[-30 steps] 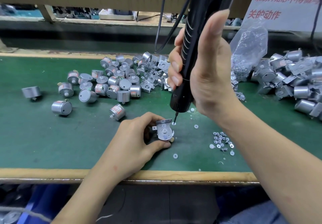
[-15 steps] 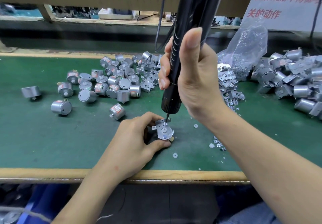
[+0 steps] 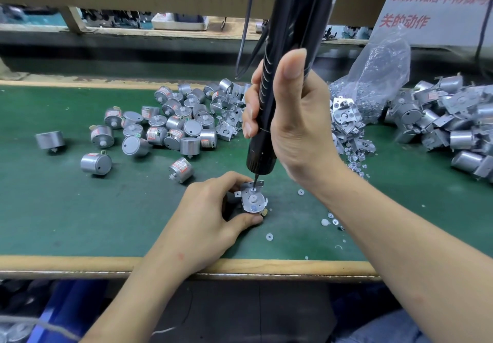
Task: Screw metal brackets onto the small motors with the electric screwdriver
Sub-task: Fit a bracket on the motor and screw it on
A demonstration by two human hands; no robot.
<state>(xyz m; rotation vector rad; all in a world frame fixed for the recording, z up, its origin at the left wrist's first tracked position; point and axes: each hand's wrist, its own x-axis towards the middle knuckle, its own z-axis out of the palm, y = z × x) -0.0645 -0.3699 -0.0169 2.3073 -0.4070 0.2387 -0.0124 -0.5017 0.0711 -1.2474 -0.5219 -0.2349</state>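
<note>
My left hand (image 3: pixel 213 209) grips a small silver motor with a metal bracket (image 3: pixel 253 199) on top, standing on the green mat near the front edge. My right hand (image 3: pixel 290 121) holds the black electric screwdriver (image 3: pixel 277 81) upright, thumb up along its body. The bit tip touches a screw at the far side of the bracket. The motor body is mostly hidden by my left fingers.
Loose motors (image 3: pixel 170 129) lie in a heap at centre left, loose brackets (image 3: pixel 344 118) behind my right hand. A plastic bag of small parts (image 3: pixel 378 76) and a pile of bracketed motors (image 3: pixel 453 124) sit at right. Washers and screws (image 3: pixel 333 221) dot the mat. The wooden table edge (image 3: pixel 80 262) runs along the front.
The screwdriver has moved left and down from beside the bracket until its bit sits on the bracket's screw. My left hand kept the motor in place.
</note>
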